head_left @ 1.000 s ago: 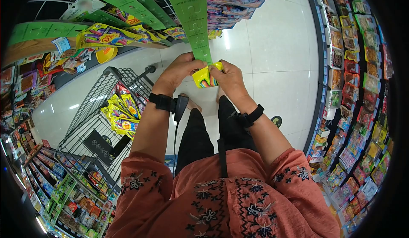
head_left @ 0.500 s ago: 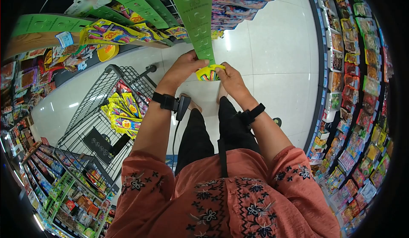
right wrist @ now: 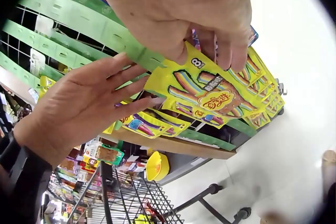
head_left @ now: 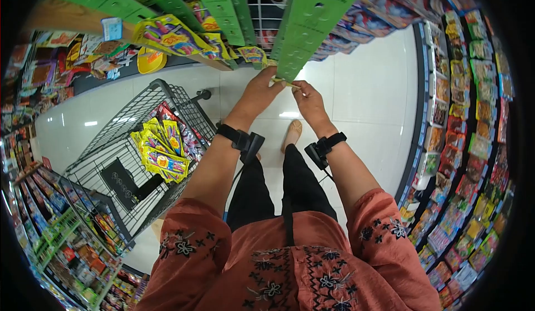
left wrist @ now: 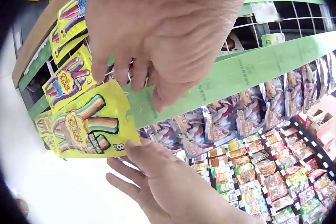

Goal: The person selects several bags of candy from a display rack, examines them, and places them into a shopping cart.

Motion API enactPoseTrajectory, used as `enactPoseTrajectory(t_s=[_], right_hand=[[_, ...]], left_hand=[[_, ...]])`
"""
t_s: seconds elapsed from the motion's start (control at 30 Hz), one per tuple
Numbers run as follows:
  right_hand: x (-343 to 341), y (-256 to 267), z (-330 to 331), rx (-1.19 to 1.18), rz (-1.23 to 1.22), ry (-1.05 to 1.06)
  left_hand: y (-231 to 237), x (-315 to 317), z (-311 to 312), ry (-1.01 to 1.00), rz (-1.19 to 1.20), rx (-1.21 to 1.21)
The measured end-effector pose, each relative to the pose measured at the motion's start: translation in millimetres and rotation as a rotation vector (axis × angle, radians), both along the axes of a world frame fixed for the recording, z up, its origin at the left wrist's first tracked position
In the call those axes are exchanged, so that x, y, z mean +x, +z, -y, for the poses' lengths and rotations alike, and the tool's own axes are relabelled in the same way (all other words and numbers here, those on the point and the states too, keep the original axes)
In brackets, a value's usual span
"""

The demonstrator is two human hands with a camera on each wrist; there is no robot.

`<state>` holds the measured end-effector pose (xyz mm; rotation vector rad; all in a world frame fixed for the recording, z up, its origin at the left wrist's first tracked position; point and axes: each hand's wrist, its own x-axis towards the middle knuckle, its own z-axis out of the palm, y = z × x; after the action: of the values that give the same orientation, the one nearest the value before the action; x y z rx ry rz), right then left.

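Observation:
A yellow candy packet [left wrist: 89, 124] printed with rainbow-striped sticks hangs at the end of a long green display strip [head_left: 317, 27]. My right hand [head_left: 310, 104] pinches the packet near its top corner, thumb over the face, in the left wrist view. My left hand [head_left: 261, 95] grips the strip's end just above the packet, its thumb [left wrist: 163, 94] on the green face and its fingers behind. From the head view the packet shows only as a thin yellow edge between both hands. More yellow packets [right wrist: 268, 92] hang right behind it.
A wire shopping cart [head_left: 120, 144] stands at the left with several yellow packets [head_left: 161, 155] inside. Other green strips [head_left: 217, 5] hang from the rack, with yellow packets [head_left: 170, 34] below. Silvery-blue packs [left wrist: 218, 116] line the rack; shelves of snacks [head_left: 460, 121] stand at right.
The packet has turned from showing its yellow face to edge-on in the head view. The strip's end and both hands appear slightly farther right, and the whole view has shifted.

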<state>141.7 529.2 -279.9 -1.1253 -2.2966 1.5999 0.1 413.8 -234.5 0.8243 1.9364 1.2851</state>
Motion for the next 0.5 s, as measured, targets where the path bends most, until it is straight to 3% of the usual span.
enactPoseTrajectory(t_s=[0.13,0.37,0.5], right_hand=[[-21,-20,-17,0.024,0.023,0.04],[-52,-23,-42,-0.089,0.023,-0.016],[-64,-30,-61,-0.114,0.153,0.017]], left_hand=[[12,1,6,0.127,-0.192,-0.023],[32,-6,63,0.25,0.117,-0.033],[44,-9,110,0.331,0.202,-0.064]])
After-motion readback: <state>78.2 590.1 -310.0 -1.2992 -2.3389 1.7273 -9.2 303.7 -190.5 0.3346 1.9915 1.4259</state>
